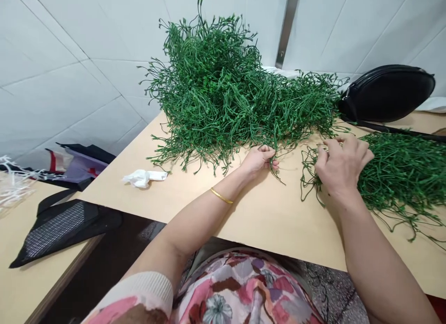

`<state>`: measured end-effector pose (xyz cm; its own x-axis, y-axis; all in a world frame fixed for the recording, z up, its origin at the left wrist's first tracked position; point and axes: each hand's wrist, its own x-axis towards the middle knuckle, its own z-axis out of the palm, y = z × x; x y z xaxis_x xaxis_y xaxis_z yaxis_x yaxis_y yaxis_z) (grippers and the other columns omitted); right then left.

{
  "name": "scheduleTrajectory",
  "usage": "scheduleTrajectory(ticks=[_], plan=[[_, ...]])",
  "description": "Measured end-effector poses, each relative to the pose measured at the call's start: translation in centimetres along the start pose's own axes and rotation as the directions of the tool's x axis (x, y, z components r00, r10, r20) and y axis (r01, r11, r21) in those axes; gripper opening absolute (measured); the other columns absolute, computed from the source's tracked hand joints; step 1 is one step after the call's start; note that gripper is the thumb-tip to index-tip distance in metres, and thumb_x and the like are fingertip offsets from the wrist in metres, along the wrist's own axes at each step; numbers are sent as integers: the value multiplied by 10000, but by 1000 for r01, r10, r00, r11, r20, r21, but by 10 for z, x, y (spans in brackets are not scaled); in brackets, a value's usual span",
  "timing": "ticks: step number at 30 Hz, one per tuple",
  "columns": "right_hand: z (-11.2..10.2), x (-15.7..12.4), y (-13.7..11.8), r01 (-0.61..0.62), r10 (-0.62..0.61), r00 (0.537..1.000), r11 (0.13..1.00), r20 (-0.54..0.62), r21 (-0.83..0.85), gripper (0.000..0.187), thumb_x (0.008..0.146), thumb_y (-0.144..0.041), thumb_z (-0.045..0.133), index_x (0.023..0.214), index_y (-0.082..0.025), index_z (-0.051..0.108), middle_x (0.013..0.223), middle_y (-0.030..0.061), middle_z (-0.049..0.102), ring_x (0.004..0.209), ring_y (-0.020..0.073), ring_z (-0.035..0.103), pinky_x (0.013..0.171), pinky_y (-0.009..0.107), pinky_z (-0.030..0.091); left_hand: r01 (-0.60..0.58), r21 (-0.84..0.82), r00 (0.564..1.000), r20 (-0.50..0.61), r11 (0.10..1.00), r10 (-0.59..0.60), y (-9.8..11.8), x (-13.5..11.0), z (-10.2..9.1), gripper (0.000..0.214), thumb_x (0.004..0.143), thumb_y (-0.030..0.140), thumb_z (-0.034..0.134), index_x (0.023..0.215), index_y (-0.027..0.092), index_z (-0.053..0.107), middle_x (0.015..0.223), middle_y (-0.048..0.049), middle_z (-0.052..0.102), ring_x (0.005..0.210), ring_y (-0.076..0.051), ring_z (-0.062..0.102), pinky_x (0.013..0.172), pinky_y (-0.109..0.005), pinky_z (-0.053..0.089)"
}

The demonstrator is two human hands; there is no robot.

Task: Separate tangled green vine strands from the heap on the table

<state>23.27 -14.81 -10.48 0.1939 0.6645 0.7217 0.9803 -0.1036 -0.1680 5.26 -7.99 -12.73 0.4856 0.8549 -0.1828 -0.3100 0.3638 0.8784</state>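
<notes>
My left hand [259,160] is closed in a pinch on a few thin green artificial stems [278,175], at the front edge of a tall heap of the same green stems [223,91]. Their lower ends hang out below the fingers. To the right, my right hand [341,163] hovers at the left end of a second, lower heap of green stems [404,170]. Its fingers are bent but apart, and I see nothing held between them. Some loose stem ends lie just left of this hand.
On the tan table [195,208] lies a crumpled white tissue [144,177]. A black bag [390,94] with a strap stands at the back right. A black mesh item [59,231] and white strands [16,184] rest on another surface at left. A tiled wall [94,31] rises behind.
</notes>
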Motion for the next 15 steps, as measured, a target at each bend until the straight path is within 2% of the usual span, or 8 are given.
scheduleTrajectory(ticks=[2,4,7,8,9,11,15], plan=[[-3,-2,-6,107,-107,994,992,-6,67,194,840,-266,440,848,-195,620,988,130,600,981,314,469,805,463,306,-11,-20,1000,10,1000,11,0,1,-1,244,742,125,572,620,163,364,519,57,417,498,-98,530,558,-301,504],[-7,-5,-19,278,-293,955,939,48,201,213,852,-231,417,911,-209,621,972,110,619,954,270,502,817,423,334,-13,-35,1000,11,999,13,-1,2,-1,247,729,131,581,614,163,365,523,56,425,496,-99,528,550,-297,496],[-5,-10,-40,498,-574,805,791,149,356,293,845,-171,405,1069,-213,588,1144,90,602,949,231,505,825,382,354,-34,-42,999,-8,999,34,-2,2,0,243,673,76,592,591,155,377,505,61,419,453,-66,474,494,-225,437],[-3,-12,-44,536,-620,766,762,172,364,320,844,-159,402,1111,-209,570,1202,82,583,949,230,494,825,381,350,-45,-47,999,-20,998,44,-3,2,0,249,650,50,592,579,152,376,496,65,412,438,-51,447,477,-199,406],[1,-14,-47,556,-640,745,752,189,352,334,847,-154,399,1137,-200,557,1234,78,570,946,232,482,822,382,344,-52,-53,998,-33,997,51,-3,1,0,259,633,33,593,570,150,371,489,68,407,430,-39,424,467,-182,381],[9,-16,-49,553,-618,758,778,208,298,314,860,-166,393,1124,-174,562,1189,94,592,936,242,461,805,386,335,-39,-73,998,-43,997,36,-3,1,0,257,641,51,603,576,151,376,495,63,424,441,-42,432,481,-184,382],[21,-19,-48,437,-498,832,860,245,264,221,869,-215,407,936,-147,606,928,130,624,897,258,458,779,390,347,20,-99,999,-34,995,-24,-1,-1,1,188,715,122,587,629,153,423,522,42,470,471,-78,491,518,-227,423]])
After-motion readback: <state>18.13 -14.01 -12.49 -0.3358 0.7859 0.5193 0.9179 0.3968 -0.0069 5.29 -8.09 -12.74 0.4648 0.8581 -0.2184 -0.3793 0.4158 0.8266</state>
